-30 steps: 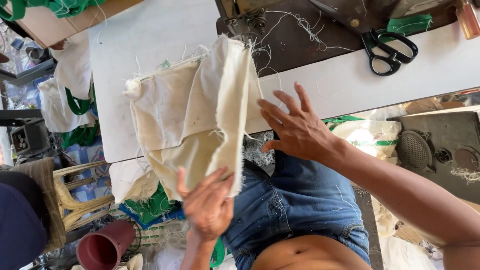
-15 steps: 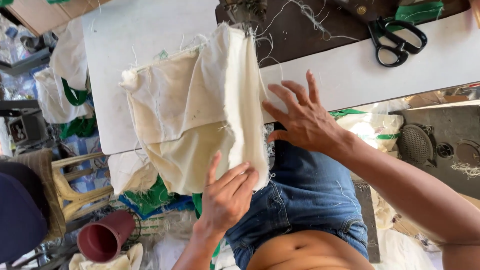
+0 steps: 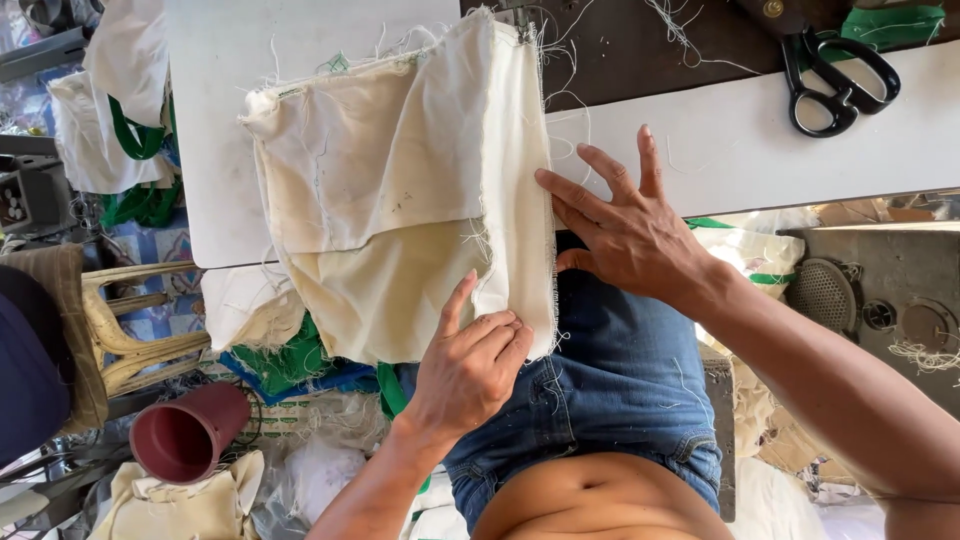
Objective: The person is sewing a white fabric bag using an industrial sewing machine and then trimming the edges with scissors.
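On the white flat table top (image 3: 300, 90) lies a cream cloth bag piece with frayed edges (image 3: 400, 200), and part of it hangs over the table edge toward the person's lap. A long folded strip with a stitched seam runs down its right side, and loose threads stick out all along it.

The left hand (image 3: 470, 365) sits at the bottom of the cloth. Its fingers are curled, and the fingertips and thumb seem to pinch the lower end of the folded strip, likely to keep the fold from slipping. The right hand (image 3: 635, 230) lies flat with its fingers spread wide and holds nothing. Its fingertips touch the seam edge, probably to push the fold straight and press it down.

Black metal scissors (image 3: 835, 80) rest well apart from the hands, at the far right of the table, next to a dark brown board (image 3: 640, 50) covered with white thread bits. A scrap of green cloth (image 3: 890, 25) lies just beside the scissors.

Below the table are the person's blue jeans (image 3: 610, 390). Off to the left, on the messy floor, a dark red plastic cup (image 3: 190, 435) lies on its side near a tan plastic chair (image 3: 120, 320). More cream cloth pieces with green straps (image 3: 120, 130) are heaped around there. At the right stands a grey metal machine part with a round grille (image 3: 830, 295).
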